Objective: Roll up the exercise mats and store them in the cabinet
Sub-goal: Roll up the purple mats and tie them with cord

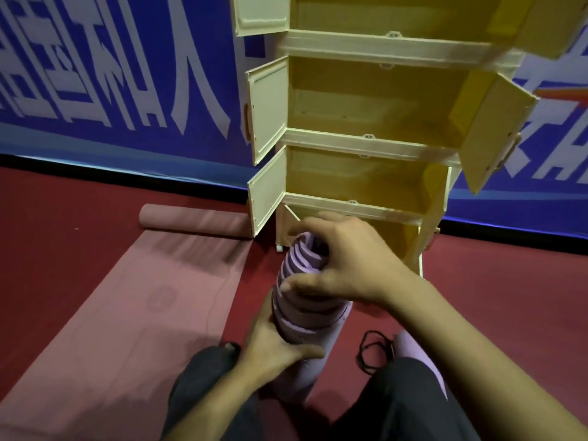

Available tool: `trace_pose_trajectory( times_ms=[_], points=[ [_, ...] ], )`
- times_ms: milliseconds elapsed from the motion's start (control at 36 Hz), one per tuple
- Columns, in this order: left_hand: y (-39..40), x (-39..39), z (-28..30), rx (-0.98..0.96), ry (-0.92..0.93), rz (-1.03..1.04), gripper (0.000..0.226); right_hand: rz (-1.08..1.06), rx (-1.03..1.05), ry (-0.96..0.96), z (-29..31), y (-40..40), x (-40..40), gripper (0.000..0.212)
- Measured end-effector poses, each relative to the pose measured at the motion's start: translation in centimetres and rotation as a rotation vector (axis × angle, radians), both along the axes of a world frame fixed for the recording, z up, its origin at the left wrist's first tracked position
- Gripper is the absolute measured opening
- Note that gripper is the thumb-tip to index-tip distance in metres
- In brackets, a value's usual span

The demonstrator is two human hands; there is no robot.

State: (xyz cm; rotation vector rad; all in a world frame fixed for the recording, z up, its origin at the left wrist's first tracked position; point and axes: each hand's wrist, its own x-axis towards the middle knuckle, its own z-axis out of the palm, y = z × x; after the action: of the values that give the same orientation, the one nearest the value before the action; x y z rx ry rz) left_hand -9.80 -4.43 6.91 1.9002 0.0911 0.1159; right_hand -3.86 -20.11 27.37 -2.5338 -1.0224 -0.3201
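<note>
Lighting: dim, warm indoor light from above; no glare. Cabinet (366,122) interiors glow yellow beyond the grip, doors paler. Shadow: dark patch on the red floor (493,297) below the grip, and on the pink mat (152,297) to its left. Blur: motion streaks across the pink mat's far end and the banner (111,74) lettering; right hand (337,259) and left hand (270,345) soft-edged around the purple mat (302,313). Distortion: wide-angle bend, cabinet leaning, the banner's lower edge bowed.

Purple mat (297,308) thick matt foam, pink mat (133,300) matt and finely textured, cabinet (366,138) smooth cream plastic, floor (509,297) matt red carpet.
</note>
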Motion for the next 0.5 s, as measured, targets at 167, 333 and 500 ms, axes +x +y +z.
trace_pose_trajectory(
  times_ms=[167,333,500],
  points=[
    [0.1,0.3,-0.7,-0.071,0.092,-0.052,0.132,-0.017,0.14,-0.027,-5.4,1.1,-1.1,0.074],
    [0.3,0.4,1.1,-0.089,0.006,-0.089,0.116,-0.078,0.213,-0.152,-4.1,1.1,-1.6,0.058],
    [-0.4,-1.0,-0.1,-0.13,0.033,-0.119,0.148,-0.147,0.304,-0.059,-6.1,1.5,-2.6,0.039]
  ],
)
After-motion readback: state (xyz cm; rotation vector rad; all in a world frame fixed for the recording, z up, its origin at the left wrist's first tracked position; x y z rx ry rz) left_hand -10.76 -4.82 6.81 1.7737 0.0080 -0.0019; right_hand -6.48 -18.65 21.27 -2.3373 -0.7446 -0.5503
